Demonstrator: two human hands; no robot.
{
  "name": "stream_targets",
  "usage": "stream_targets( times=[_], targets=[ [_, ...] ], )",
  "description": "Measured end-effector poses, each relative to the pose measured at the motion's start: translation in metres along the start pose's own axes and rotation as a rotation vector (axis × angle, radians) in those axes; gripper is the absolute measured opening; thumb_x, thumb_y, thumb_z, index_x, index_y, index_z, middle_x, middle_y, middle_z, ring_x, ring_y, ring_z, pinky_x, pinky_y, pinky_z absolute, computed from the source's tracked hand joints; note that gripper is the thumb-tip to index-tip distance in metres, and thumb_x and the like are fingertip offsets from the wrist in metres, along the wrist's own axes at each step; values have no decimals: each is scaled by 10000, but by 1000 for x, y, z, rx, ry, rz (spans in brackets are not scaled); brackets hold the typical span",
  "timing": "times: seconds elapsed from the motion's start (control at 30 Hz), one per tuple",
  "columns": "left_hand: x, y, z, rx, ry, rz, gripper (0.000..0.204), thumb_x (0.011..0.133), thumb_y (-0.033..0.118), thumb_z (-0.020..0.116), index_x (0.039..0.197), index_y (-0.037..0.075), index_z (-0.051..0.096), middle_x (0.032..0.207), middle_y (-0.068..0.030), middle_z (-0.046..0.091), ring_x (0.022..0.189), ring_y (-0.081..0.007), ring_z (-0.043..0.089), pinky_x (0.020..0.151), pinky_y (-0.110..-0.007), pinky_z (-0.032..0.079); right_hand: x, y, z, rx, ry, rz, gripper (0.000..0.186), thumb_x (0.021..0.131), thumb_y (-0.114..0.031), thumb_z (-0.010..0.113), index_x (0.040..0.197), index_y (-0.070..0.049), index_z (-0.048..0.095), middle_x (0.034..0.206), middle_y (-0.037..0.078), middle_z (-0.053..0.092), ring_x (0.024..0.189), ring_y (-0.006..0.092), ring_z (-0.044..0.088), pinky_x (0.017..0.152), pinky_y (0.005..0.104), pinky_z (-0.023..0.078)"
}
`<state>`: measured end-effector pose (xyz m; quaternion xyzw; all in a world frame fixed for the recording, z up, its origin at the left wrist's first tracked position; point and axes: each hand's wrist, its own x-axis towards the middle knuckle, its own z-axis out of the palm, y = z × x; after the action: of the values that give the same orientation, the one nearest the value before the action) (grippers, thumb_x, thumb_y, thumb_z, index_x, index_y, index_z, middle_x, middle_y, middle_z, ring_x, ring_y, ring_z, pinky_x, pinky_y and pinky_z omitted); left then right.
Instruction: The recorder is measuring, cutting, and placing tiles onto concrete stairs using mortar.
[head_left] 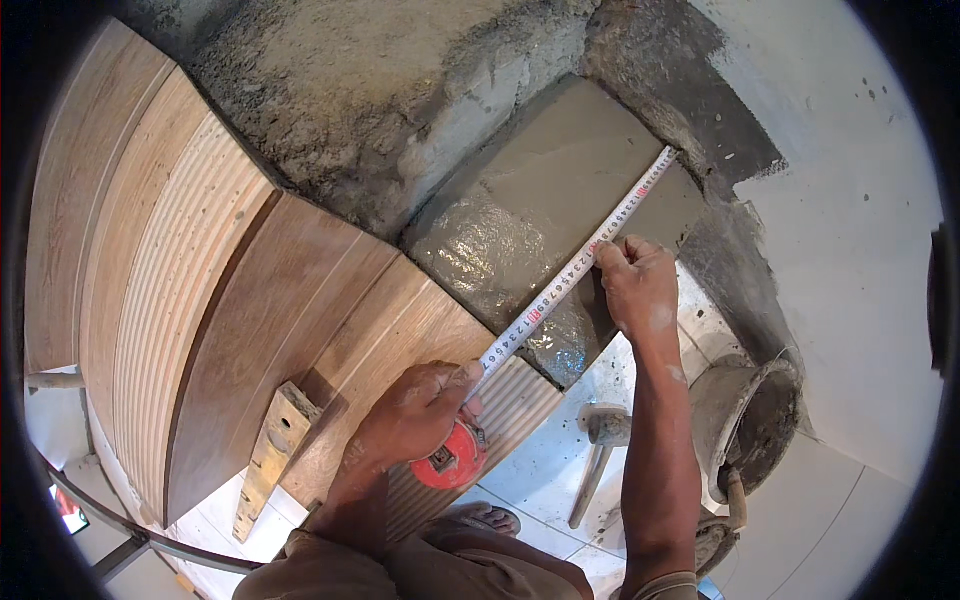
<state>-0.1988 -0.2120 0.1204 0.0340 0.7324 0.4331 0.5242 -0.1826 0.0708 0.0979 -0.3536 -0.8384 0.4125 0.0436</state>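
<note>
My left hand (415, 410) grips a red tape measure (445, 462) near the lower edge of a step. Its white blade (540, 310) runs diagonally up to the far edge of a wet, grey mortar bed (515, 185). My right hand (635, 280) pinches the blade over the mortar. Beneath my left hand lies wood-look tile with a ridged band (518, 405). A rubber mallet (605, 430) rests on pale floor tiles below my right hand, partly beside the forearm.
Wood-look treads (240, 330) curve along the left, with a worn yellow level (275, 450) on one and a dark railing (140, 545) below. Rough cement (330, 90) lies behind. At the right stand a mortar bucket (755, 420) and a white wall (830, 230).
</note>
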Motion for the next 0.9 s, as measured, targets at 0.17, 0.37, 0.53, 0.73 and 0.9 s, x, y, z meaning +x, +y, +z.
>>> stream_targets(
  times=[0.17, 0.37, 0.53, 0.73, 0.9],
  targets=[
    [2, 0, 2, 163, 47, 129, 504, 1080, 373, 475, 864, -21, 703, 814, -192, 704, 779, -318, 692, 758, -423, 525, -1, -4, -2, -83, 32, -42, 379, 872, -292, 653, 785, 77, 652, 712, 265, 643, 640, 390, 626, 684, 461, 502],
    [5, 14, 0, 300, 34, 107, 547, 1085, 369, 424, 785, 1, 695, 796, -216, 684, 779, -371, 682, 756, -461, 511, -2, -6, -1, -34, 23, -3, 376, 873, -284, 661, 795, 84, 652, 735, 275, 648, 655, 400, 634, 682, 460, 505],
    [6, 24, -7, 379, -48, 116, 446, 1057, 304, 450, 863, -1, 710, 827, -225, 698, 819, -387, 695, 774, -477, 517, -6, -11, 1, -89, 72, -42, 373, 876, -271, 653, 782, 89, 633, 736, 281, 641, 653, 405, 629, 679, 460, 503],
    [7, 28, -4, 408, -21, 59, 413, 1047, 286, 454, 918, -8, 713, 838, -223, 704, 843, -374, 708, 798, -473, 525, -2, 1, 2, -94, 68, -68, 368, 879, -267, 648, 788, 89, 629, 732, 286, 631, 645, 406, 615, 679, 470, 493],
    [8, 23, -5, 350, -35, 54, 442, 1054, 304, 451, 893, -10, 717, 847, -235, 700, 849, -382, 707, 811, -471, 524, -2, 6, 5, -9, 40, -23, 371, 882, -272, 644, 801, 90, 636, 727, 292, 627, 657, 424, 615, 689, 481, 495]
  ],
)
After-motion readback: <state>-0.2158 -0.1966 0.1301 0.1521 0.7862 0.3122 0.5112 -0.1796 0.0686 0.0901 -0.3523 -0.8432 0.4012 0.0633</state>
